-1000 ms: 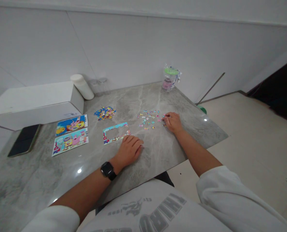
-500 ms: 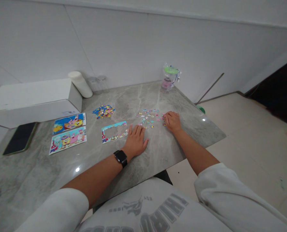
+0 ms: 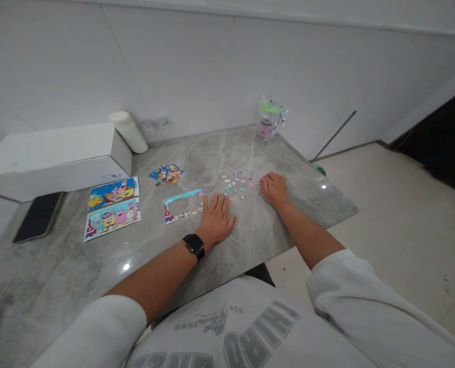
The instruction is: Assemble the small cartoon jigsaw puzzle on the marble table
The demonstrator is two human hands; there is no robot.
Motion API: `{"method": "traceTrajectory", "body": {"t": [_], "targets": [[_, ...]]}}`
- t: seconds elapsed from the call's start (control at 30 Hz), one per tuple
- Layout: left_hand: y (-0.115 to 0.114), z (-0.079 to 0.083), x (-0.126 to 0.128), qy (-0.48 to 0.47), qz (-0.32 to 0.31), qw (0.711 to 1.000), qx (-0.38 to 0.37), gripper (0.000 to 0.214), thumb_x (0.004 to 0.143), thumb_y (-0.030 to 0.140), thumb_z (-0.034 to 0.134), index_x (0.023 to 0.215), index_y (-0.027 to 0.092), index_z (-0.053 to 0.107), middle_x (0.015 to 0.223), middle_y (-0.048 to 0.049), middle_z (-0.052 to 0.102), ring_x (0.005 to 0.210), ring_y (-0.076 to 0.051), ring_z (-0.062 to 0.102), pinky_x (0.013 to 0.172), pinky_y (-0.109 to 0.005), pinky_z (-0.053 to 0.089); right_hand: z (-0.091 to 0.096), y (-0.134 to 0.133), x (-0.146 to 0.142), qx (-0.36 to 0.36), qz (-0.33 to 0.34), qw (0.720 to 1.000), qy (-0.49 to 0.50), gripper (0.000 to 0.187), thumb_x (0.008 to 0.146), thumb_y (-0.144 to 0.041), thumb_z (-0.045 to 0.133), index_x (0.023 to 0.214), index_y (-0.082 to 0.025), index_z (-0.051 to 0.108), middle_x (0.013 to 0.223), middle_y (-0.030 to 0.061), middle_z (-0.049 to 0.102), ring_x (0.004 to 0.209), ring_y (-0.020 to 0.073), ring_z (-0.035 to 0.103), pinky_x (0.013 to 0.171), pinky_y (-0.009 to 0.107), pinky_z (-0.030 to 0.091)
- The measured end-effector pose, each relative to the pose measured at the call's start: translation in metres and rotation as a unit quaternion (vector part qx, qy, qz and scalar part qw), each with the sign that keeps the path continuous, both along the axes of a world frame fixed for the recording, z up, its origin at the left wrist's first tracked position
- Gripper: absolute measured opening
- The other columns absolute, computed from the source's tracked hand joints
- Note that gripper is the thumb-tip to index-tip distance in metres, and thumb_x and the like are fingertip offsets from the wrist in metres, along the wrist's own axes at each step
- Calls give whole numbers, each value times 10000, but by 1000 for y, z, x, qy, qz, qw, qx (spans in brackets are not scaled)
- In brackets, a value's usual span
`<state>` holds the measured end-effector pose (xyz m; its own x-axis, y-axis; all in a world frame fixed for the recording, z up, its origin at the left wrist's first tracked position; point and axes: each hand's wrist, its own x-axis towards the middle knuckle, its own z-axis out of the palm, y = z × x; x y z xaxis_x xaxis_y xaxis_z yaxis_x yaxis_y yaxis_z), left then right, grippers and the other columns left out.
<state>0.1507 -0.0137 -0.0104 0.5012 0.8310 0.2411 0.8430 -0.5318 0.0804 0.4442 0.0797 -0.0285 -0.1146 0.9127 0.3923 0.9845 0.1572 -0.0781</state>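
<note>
My left hand [image 3: 215, 221] lies flat on the table with its fingers spread, beside the right end of a puzzle frame [image 3: 183, 217] of joined border pieces whose middle is bare. Loose puzzle pieces [image 3: 235, 182] are scattered between my two hands. At their right edge rests my right hand [image 3: 275, 188], its fingers curled in and closed over the tabletop by a few pink pieces. What its fingertips hold, if anything, is hidden. Farther back on the left sits a heap of blue and yellow puzzle pieces [image 3: 166, 175].
Two cartoon picture cards, an upper one [image 3: 108, 194] and a lower one [image 3: 114, 219], lie left of the frame. Beyond them are a phone [image 3: 39, 217], a white box [image 3: 51, 148] and a leaning white bottle [image 3: 128, 133]. A plastic-wrapped cup [image 3: 268, 122] stands at the back corner.
The camera view has shifted slightly. My left hand stays flat beside the frame, and my right hand stays curled at the edge of the loose pieces.
</note>
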Motion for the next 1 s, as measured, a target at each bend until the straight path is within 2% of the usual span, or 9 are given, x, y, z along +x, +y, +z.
{"method": "traceTrajectory", "body": {"t": [0.2, 0.33, 0.47, 0.6, 0.7, 0.83, 1.0], "targets": [[0, -3, 0, 9, 5, 1000, 7, 695, 1052, 525, 395, 1567, 64, 476, 1622, -228, 480, 1570, -414, 337, 1313, -690, 31, 5, -3, -4, -8, 4, 1000, -20, 488, 1109, -375, 315, 1043, -175, 756, 1098, 138, 709, 1030, 275, 588, 924, 417, 320], [3, -1, 1, 20, -7, 1000, 6, 701, 1048, 529, 395, 1580, 77, 463, 1674, -217, 409, 1590, -419, 294, 1309, -698, 26, 7, -4, -6, -5, 21, 999, -37, 477, 1109, -377, 313, 1101, -182, 749, 1125, 139, 703, 1037, 276, 571, 947, 424, 298], [15, 2, 4, 26, -38, 999, 11, 713, 1040, 538, 411, 1589, 86, 452, 1706, -203, 355, 1614, -410, 238, 1315, -687, 1, 11, -4, -10, -9, 76, 995, -69, 451, 1108, -405, 344, 1166, -185, 734, 1155, 134, 707, 1050, 283, 557, 985, 436, 278], [25, 3, 5, 27, -39, 999, 13, 723, 1050, 547, 386, 1580, 62, 462, 1646, -222, 449, 1595, -413, 283, 1316, -684, -5, 17, 0, -18, -8, 130, 988, -88, 431, 1102, -395, 375, 1224, -172, 723, 1207, 147, 705, 1082, 293, 553, 1016, 453, 264], [26, 2, 5, 25, -36, 999, 15, 716, 1055, 548, 371, 1582, 73, 465, 1593, -220, 519, 1578, -417, 318, 1312, -689, -12, 25, 8, -28, -1, 166, 982, -95, 409, 1093, -372, 390, 1207, -173, 728, 1201, 154, 703, 1071, 295, 552, 1016, 461, 261], [25, 0, 4, 27, -33, 999, 20, 704, 1052, 549, 384, 1585, 98, 472, 1606, -204, 509, 1578, -419, 317, 1312, -686, -6, 33, 20, -45, -1, 232, 966, -111, 355, 1043, -310, 477, 1268, -172, 714, 1243, 155, 688, 1080, 296, 548, 1002, 455, 278], [26, 1, 4, 33, -47, 998, 19, 690, 1060, 536, 369, 1590, 107, 471, 1624, -192, 492, 1578, -409, 321, 1316, -680, 5, 29, 26, -57, -24, 284, 949, -134, 340, 977, -296, 576, 1265, -208, 736, 1295, 144, 675, 1133, 307, 541, 1009, 461, 290]]}}
